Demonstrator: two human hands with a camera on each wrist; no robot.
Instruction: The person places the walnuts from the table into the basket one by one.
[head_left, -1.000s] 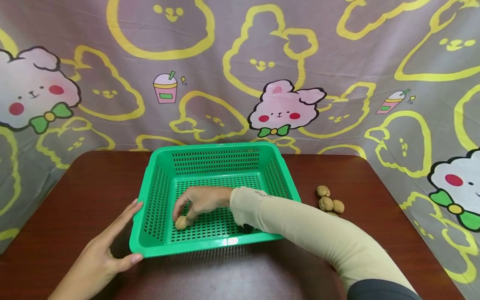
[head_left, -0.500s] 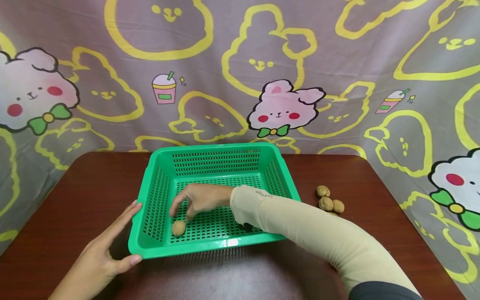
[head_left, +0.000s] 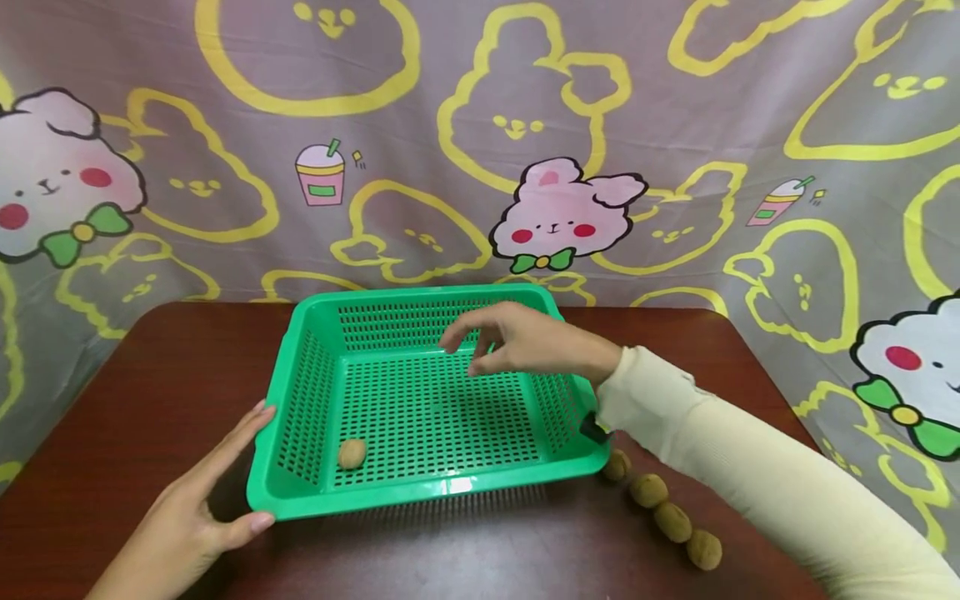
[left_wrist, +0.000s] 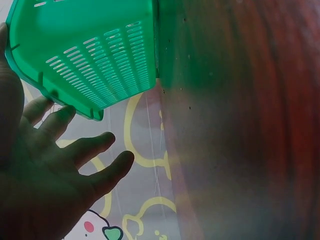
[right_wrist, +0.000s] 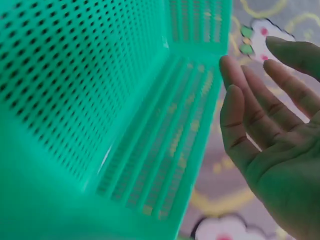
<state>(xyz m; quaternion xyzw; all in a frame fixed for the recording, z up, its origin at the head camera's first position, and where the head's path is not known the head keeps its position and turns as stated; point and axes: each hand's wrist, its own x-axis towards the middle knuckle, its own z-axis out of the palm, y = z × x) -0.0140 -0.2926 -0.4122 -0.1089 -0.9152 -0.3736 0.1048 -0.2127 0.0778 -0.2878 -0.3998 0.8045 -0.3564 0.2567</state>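
Note:
A green perforated plastic basket (head_left: 438, 486) stands on the table in the head view. One walnut (head_left: 351, 454) lies on its floor, near the front left corner. My left hand (head_left: 176, 504) rests at the basket's left end, fingertips on the side rim and thumb at the front corner. In the left wrist view, its fingers (left_wrist: 95, 150) are spread and fairly straight. Above the basket's right rear part hovers my right hand (head_left: 525, 337), holding nothing, its fingers loosely bent. Several more walnuts (head_left: 673, 522) sit in a slanting row outside the basket's front right corner, beside the right sleeve.
A dark reddish-brown table (head_left: 150, 400) with rounded far corners carries everything. Behind it hangs a patterned cloth (head_left: 420, 150) with cartoon rabbits. The right sleeve (head_left: 750, 458) crosses the table's right side and hides part of it.
My right hand has let go of the walnut inside the basket, then risen and moved right, away from it. Walnuts at the front right have come into view from behind the arm.

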